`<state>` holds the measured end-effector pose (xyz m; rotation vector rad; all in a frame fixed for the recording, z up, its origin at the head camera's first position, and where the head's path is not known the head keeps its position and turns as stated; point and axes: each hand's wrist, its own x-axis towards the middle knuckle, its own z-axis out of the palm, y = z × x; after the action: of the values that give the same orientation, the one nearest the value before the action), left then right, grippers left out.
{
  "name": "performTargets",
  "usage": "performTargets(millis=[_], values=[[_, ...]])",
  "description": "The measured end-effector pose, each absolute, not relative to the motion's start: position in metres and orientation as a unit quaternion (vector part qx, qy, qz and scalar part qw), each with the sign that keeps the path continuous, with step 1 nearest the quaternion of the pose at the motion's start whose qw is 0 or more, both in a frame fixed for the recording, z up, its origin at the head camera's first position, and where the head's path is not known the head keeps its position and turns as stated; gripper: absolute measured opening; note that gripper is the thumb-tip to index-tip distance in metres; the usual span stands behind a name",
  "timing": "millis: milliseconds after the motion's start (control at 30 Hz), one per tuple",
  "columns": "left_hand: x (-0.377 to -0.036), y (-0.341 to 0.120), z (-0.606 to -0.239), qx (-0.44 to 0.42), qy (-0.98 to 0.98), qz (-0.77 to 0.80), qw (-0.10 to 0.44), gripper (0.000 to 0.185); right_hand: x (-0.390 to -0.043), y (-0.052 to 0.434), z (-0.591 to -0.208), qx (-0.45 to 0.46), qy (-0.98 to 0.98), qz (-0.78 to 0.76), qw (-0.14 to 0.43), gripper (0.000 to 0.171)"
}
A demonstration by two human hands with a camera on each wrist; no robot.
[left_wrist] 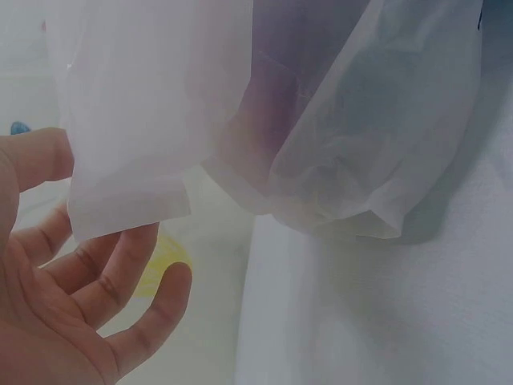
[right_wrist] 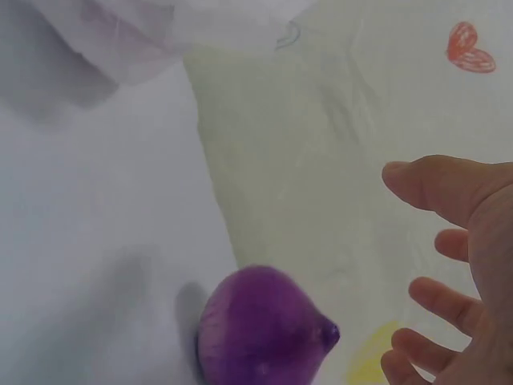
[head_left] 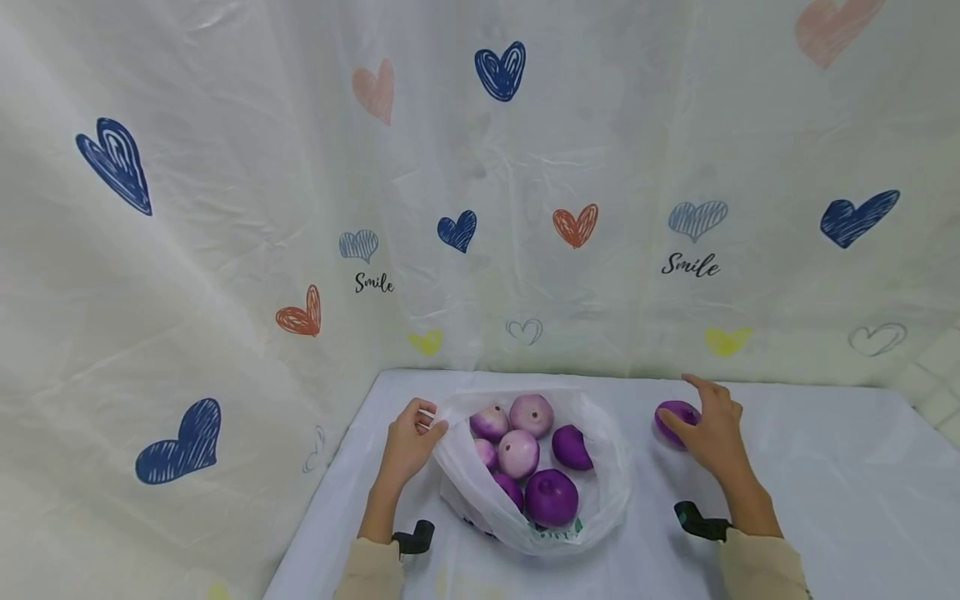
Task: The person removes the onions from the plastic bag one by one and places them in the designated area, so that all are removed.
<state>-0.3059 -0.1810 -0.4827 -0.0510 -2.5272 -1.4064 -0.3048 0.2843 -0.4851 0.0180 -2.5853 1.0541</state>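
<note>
- On the white surface, near its back edge, a thin white plastic bag lies open with several purple and pale onions inside.
- Left hand grips the bag's left rim; fingers curled round the film, thumb on top.
- A loose purple onion sits on the surface to the right of the bag, apart from it.
- Right hand reaches over that onion; fingers spread apart and relaxed. In the head view the thumb seems to touch it, while the wrist view shows a gap.
- Heart-printed cloth hangs behind, marked "Smile".
</note>
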Motion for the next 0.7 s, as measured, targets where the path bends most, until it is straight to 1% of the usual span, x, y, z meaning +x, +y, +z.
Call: performTargets(millis=[167, 300, 400, 567, 700], values=[[-0.306, -0.182, -0.483, -0.021, -0.871, -0.475, 0.123, 0.025, -0.301, 0.266, -0.468, 0.048, -0.904, 0.374, 0.201, 0.072], [-0.306, -0.183, -0.484, -0.021, -0.871, -0.476, 0.122, 0.025, -0.297, 0.249, -0.458, 0.083, -0.897, 0.384, 0.204, 0.069], [-0.306, -0.183, -0.483, -0.022, -0.869, -0.478, 0.124, 0.024, -0.292, 0.236, -0.452, 0.117, -0.890, 0.391, 0.203, 0.066], [-0.306, -0.183, -0.483, -0.023, -0.869, -0.477, 0.127, 0.023, -0.287, 0.216, -0.447, 0.173, -0.878, 0.405, 0.187, 0.062], [-0.306, -0.182, -0.482, -0.023, -0.868, -0.479, 0.125, 0.023, -0.285, 0.203, -0.448, 0.194, -0.875, 0.406, 0.179, 0.060]])
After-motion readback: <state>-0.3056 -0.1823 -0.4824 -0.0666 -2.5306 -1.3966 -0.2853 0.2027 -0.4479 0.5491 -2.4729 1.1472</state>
